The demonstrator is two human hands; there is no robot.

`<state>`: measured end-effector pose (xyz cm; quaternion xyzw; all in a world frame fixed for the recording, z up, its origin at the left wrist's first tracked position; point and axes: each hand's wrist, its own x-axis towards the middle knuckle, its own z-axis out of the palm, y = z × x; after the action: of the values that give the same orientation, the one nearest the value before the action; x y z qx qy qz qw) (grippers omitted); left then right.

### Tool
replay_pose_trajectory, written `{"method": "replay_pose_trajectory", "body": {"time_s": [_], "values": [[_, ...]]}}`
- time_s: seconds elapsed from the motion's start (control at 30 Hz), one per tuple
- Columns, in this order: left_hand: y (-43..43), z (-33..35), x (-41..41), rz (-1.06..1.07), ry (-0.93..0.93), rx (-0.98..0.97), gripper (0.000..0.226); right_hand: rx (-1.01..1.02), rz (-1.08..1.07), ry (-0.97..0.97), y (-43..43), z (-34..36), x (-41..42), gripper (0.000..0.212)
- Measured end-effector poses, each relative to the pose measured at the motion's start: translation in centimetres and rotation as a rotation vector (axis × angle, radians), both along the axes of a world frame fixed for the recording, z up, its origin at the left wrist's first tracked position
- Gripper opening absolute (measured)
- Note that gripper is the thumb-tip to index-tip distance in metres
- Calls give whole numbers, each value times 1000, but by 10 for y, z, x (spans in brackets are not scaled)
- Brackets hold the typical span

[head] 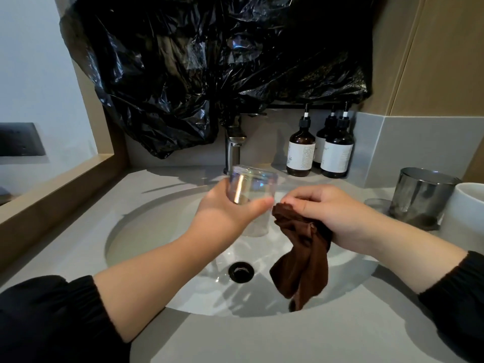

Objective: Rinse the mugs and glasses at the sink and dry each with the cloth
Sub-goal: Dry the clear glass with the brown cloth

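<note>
My left hand [225, 213] grips a clear iridescent glass [248, 186] above the round sink basin [146, 231], just under the metal faucet [233, 153]. The glass is tilted, and no water stream shows. To its right, my right hand [332, 213] is closed on a brown cloth [303, 258] that hangs down over the basin. The cloth's top corner sits close beside the glass. A white mug [466, 213] stands on the counter at the far right edge, partly cut off.
Three brown pump bottles [301, 153] stand behind the sink on the right. A shiny metal cup [421, 195] and a small clear lid-like piece [377, 204] sit beside the mug. Black plastic sheeting [209, 61] covers the wall above the faucet. The black drain [241, 271] lies mid-basin.
</note>
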<state>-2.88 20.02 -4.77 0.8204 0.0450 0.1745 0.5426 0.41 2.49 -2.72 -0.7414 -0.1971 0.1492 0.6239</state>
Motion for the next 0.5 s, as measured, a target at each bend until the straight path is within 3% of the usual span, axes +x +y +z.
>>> {"method": "replay_pose_trajectory", "body": {"time_s": [0.07,0.17,0.23,0.33,0.5], "values": [[3,-1,4,9,91,-278,49,-35,-101,-173,1,4,0,14],[7,-2,2,-82,184,-614,53,-423,-274,-672,1,-2,0,8],[7,-3,1,-133,208,-750,47,-710,-256,-833,6,-8,-6,20],[3,-3,1,-142,250,-822,51,-923,-267,-917,19,-10,-9,47],[-3,-3,-3,-282,336,-782,55,-863,-337,-1067,28,-10,-10,24]]}}
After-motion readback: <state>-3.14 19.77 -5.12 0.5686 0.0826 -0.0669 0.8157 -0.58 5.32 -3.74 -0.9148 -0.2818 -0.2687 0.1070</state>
